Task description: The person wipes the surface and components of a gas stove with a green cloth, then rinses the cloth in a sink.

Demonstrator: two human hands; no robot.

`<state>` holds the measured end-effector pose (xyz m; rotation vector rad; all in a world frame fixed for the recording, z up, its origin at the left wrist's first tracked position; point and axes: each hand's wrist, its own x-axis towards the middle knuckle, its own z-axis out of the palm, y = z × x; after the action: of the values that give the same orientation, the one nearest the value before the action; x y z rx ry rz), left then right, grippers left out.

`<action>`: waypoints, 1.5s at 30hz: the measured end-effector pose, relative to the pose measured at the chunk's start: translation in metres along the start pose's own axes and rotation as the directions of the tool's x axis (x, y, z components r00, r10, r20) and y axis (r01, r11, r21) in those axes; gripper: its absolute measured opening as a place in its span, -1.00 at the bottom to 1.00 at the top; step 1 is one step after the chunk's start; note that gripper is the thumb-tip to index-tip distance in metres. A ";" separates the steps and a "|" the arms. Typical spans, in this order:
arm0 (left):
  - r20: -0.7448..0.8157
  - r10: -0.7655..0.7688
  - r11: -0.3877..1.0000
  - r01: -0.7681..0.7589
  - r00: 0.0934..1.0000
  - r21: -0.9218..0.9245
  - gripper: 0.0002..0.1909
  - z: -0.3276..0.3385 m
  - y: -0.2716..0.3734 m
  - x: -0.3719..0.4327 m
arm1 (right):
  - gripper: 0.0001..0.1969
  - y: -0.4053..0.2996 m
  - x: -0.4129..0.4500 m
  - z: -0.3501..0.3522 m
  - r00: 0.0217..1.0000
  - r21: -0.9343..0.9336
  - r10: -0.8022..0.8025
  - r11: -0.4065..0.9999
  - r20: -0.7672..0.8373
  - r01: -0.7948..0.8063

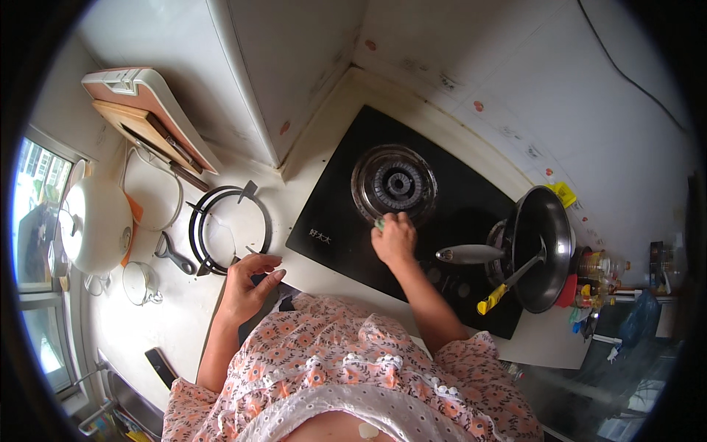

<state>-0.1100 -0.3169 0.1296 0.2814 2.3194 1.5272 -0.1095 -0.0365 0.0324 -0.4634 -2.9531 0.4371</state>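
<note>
My right hand presses a small green scouring pad or cloth, mostly hidden under the fingers, against the near rim of the left gas burner. The burner's metal drip ring looks browned and stained, and its head is bare of any pan support. It is set into a black glass cooktop. My left hand hovers at the counter's front edge, thumb and fingers apart and holding nothing. Just beyond it, a round black pan support lies on the white counter.
A wok with a yellow-handled spatula sits tilted over the right burner, handle towards the middle. Cutting boards lean at the left wall. A peeler, glass mug and white lidded pot stand left. Bottles are at right.
</note>
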 end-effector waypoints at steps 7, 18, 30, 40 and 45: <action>-0.002 0.069 0.997 -0.069 0.998 0.021 -0.75 -0.006 0.007 0.005 | -0.76 -0.026 0.000 0.015 0.990 0.824 0.087 0.549 0.110 -0.140; -0.019 0.014 1.000 -0.014 1.000 -0.016 -0.77 -0.012 -0.005 0.001 | -0.83 0.019 0.000 -0.006 0.983 -0.047 0.050 0.997 -0.175 -0.060; -0.013 -0.004 0.999 0.003 1.000 -0.050 -0.79 -0.019 -0.014 0.003 | -0.74 -0.022 0.012 0.006 0.958 -0.053 0.151 0.984 -0.243 -0.169; -0.034 0.043 0.999 -0.042 0.998 0.011 -0.78 -0.025 -0.005 0.001 | -0.79 -0.049 0.049 0.031 0.965 0.256 0.073 0.967 -0.251 -0.006; -0.092 -0.009 0.999 0.006 0.996 -0.043 -0.79 -0.029 -0.011 -0.006 | -0.74 -0.018 0.038 0.018 0.952 0.970 0.279 0.168 0.126 -0.177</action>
<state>-0.1156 -0.3480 0.1307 0.1952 2.3514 1.6155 -0.1531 -0.0451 0.0236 -0.6594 -1.7958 2.0723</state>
